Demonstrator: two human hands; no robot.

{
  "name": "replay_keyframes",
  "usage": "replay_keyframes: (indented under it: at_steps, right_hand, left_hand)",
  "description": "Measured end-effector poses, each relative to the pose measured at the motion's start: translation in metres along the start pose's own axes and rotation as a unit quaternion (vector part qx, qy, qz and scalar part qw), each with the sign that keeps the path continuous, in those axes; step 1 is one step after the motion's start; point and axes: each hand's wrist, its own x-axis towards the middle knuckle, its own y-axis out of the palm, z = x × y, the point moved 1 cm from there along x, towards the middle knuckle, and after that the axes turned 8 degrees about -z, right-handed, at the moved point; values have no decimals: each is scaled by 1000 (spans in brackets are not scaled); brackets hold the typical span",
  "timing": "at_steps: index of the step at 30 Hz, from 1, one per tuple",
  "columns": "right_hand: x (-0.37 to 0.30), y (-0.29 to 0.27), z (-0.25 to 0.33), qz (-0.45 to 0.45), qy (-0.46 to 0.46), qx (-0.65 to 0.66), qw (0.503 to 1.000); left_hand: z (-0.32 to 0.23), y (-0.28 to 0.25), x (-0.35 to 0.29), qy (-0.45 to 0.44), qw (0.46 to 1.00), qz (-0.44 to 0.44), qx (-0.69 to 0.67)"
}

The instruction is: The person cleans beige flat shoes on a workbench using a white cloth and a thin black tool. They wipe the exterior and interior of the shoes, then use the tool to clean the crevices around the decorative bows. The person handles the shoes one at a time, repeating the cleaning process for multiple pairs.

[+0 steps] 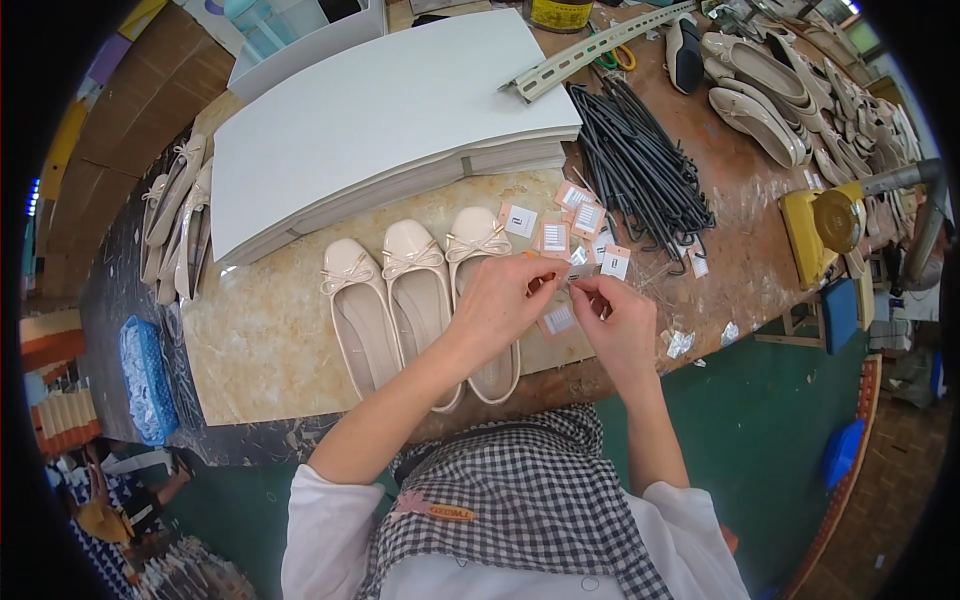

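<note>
My left hand (505, 300) and my right hand (618, 325) are close together above the table's front part, both with fingers pinched. Whatever is between their fingertips is too small to make out. Under and behind them lie several hang tags (520, 220), white and peach, some overlapping; one shows right at the fingertips. Just left of the hands stand three glossy beige ballet flats (365, 325) in a row, each with a bow, toes pointing away from me. My left hand and wrist hide part of the rightmost flat (478, 230).
Behind the flats lies a thick stack of white sheets (400, 110). Black plastic hooks (640, 165) are heaped to its right, below a slotted metal strip (600, 50). More flats (770, 95) pile up at far right, near a yellow tool (815, 235). Other flats (180, 220) stand left.
</note>
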Motion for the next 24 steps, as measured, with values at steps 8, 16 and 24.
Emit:
replay_keyframes:
  at_steps: [8, 16, 24]
  right_hand:
    - [-1, 4, 11, 30, 32, 50, 998]
    - [-6, 0, 11, 254, 127, 231, 930]
    - [6, 17, 65, 177, -99, 219, 954]
  left_hand:
    - [8, -2, -14, 86, 995, -50, 23]
    - [12, -35, -24, -72, 978, 81, -178]
    - [5, -72, -47, 101, 990, -102, 9]
